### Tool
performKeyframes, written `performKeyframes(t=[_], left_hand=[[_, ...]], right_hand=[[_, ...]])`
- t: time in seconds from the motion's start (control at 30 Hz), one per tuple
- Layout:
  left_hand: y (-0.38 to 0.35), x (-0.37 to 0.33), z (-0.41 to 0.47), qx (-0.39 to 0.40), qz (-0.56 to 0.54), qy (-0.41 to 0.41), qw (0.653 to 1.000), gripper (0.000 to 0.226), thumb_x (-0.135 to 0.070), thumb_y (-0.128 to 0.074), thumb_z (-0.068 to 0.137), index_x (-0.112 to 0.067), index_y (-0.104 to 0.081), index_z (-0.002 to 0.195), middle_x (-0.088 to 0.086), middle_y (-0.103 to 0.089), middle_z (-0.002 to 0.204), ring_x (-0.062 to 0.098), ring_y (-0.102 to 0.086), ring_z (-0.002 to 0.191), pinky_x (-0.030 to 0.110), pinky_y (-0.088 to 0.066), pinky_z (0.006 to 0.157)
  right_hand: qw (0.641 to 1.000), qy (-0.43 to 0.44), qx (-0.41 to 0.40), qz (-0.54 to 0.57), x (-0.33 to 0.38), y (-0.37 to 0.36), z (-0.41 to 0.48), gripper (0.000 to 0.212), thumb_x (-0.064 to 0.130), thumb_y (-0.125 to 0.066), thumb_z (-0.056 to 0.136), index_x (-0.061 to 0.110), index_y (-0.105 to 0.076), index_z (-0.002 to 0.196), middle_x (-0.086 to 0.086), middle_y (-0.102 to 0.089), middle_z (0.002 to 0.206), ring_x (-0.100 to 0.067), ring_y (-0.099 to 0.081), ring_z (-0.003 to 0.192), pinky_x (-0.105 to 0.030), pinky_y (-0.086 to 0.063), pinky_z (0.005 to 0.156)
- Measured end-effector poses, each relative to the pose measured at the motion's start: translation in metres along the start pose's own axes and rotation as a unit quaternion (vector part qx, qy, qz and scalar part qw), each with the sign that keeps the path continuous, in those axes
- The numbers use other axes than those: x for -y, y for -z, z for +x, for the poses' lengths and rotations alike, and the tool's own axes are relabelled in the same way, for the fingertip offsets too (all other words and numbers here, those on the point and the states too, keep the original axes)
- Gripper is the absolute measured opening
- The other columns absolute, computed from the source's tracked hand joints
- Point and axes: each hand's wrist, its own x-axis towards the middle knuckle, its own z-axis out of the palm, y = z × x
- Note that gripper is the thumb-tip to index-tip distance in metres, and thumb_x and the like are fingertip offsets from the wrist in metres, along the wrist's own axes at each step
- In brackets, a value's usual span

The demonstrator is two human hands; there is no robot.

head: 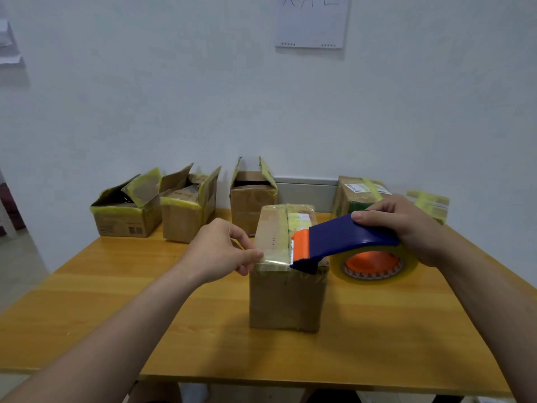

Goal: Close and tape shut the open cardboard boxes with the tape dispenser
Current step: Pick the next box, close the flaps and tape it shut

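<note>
Left grip (222, 251) pinched, right grip (406, 228) curled, forearms outstretched.

Six boxes (128, 212) (186, 216) (251, 202) (286, 298) (357, 196) (430, 205) (three open), one tape dispenser (348, 237), two hands (220, 248) (406, 225).

Head view looks forward and down, close over the table (116, 315), facing the wall (174, 97).

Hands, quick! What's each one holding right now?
Left hand: pinches the tape at the edge of the box.
Right hand: grips the dispenser.
</note>
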Motion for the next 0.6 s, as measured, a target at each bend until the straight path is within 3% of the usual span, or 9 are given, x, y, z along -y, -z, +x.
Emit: performKeyframes(t=[0.13,0.3,0.47,0.6], left_hand=[[-0.001,0.002,0.001,0.007,-0.006,0.004,1.000,0.018,-0.033,-0.080,0.090,-0.017,-0.078,0.081,-0.002,-0.076,0.068,0.008,-0.074,0.066,0.024,-0.053,0.062],[0.001,0.001,0.005,0.019,-0.012,0.012,1.000,0.019,-0.032,-0.081,0.089,-0.015,-0.078,0.082,-0.001,-0.076,0.069,0.011,-0.075,0.067,0.024,-0.054,0.062],[0.001,0.001,0.007,0.030,-0.009,0.026,0.999,0.020,-0.030,-0.081,0.089,-0.012,-0.076,0.084,0.000,-0.077,0.070,0.012,-0.076,0.066,0.021,-0.052,0.056],[0.000,0.000,0.008,0.035,0.000,0.030,0.999,0.021,-0.032,-0.081,0.089,-0.013,-0.073,0.087,0.001,-0.076,0.068,0.012,-0.076,0.065,0.021,-0.052,0.055]], right_hand=[[1.000,0.013,0.004,-0.011,0.002,-0.002,0.002,0.047,0.046,-0.064,0.083,0.004,-0.071,0.065,-0.014,-0.060,0.060,-0.019,-0.052,0.053,-0.020,-0.041,0.053],[1.000,0.005,0.011,0.000,0.000,-0.003,0.003,0.042,0.046,-0.062,0.083,0.011,-0.073,0.063,-0.012,-0.063,0.062,-0.015,-0.055,0.053,-0.017,-0.043,0.053],[1.000,-0.002,0.012,0.002,-0.008,-0.005,0.002,0.049,0.048,-0.061,0.083,0.003,-0.069,0.065,-0.012,-0.059,0.060,-0.015,-0.051,0.051,-0.017,-0.041,0.052],[1.000,-0.007,0.011,0.016,-0.008,-0.007,0.001,0.042,0.045,-0.061,0.084,0.012,-0.069,0.060,-0.006,-0.060,0.058,-0.011,-0.053,0.050,-0.016,-0.041,0.052]])
